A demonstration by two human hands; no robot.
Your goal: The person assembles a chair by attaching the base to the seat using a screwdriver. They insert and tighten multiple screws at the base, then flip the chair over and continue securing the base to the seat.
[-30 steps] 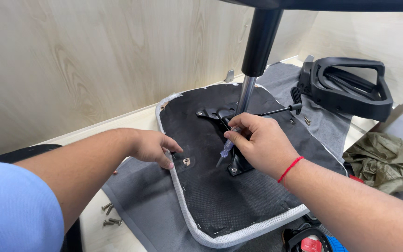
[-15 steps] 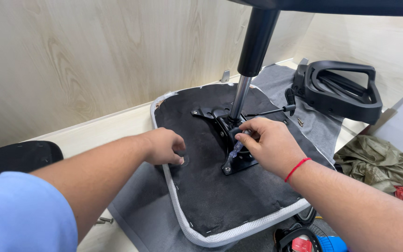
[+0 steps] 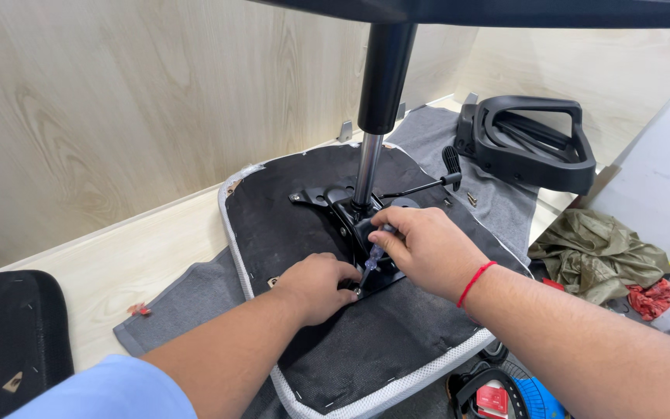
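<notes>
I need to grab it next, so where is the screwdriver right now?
In the head view, centre: the screwdriver is in the right hand, tip at the black plate, beside the left hand.

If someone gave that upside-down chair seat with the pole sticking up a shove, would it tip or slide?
The chair seat lies flat and wide, so it probably would not tip, though the tall gas-lift column adds top weight. It rests on a grey cloth, which might bunch or slide along. Its board looks stiff, likely moving as one piece.
</notes>
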